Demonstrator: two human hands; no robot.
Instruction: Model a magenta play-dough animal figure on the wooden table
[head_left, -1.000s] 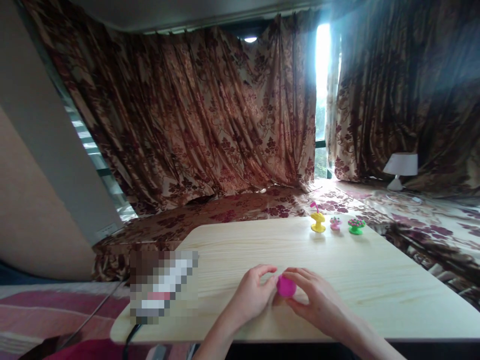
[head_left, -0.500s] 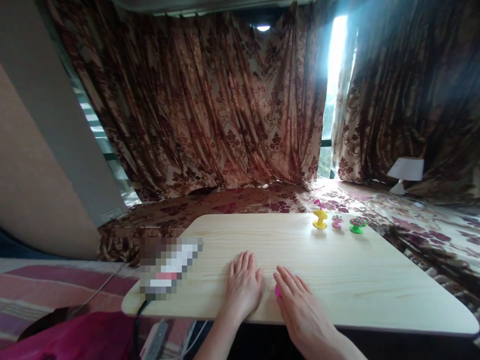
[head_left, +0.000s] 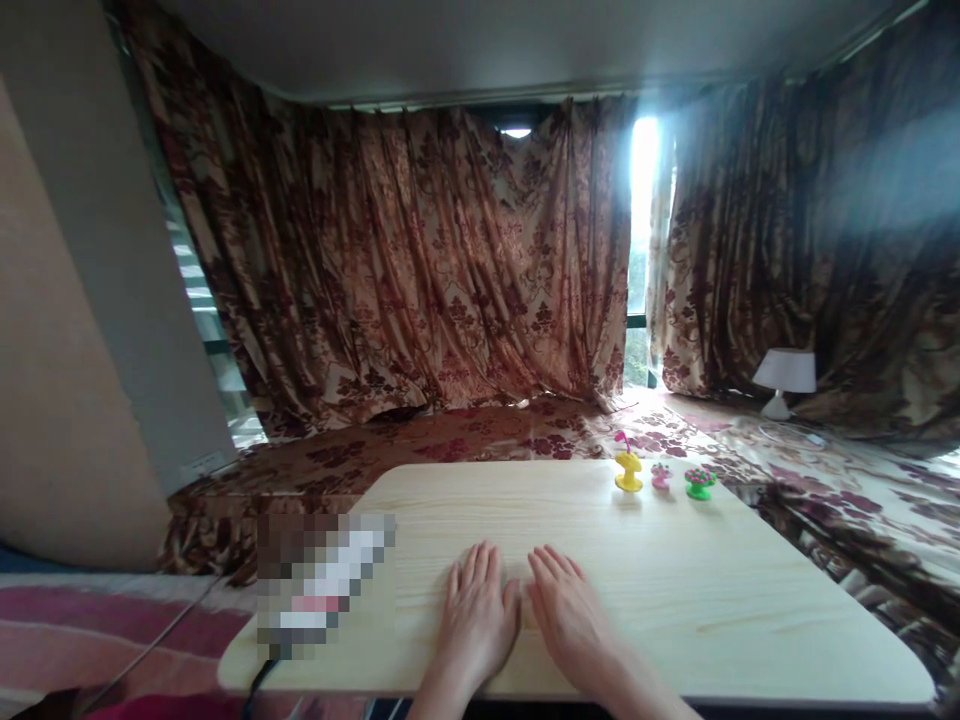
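Observation:
My left hand (head_left: 475, 612) lies flat, palm down, on the pale wooden table (head_left: 675, 590) near its front edge, fingers stretched out. My right hand (head_left: 571, 617) lies flat beside it, fingers spread and extended. The two hands almost touch at the thumbs. Nothing shows in either hand; the pink ball seen earlier is out of sight. At the far right of the table stand three small toys in a row: a yellow one with a pink top (head_left: 628, 472), a small pink one (head_left: 661, 476) and a green one (head_left: 699, 483).
A blurred-out object (head_left: 322, 575) lies on the table's left corner, a dark cable (head_left: 259, 675) hanging below it. Floral bedding (head_left: 480, 430) surrounds the table, brown curtains (head_left: 420, 260) hang behind. A white lamp (head_left: 784, 375) stands at the far right.
A second ago both hands pinched a pink ball together. They then flattened onto the table, the ball slipping under my right hand, and now it is hidden. The view tilted up.

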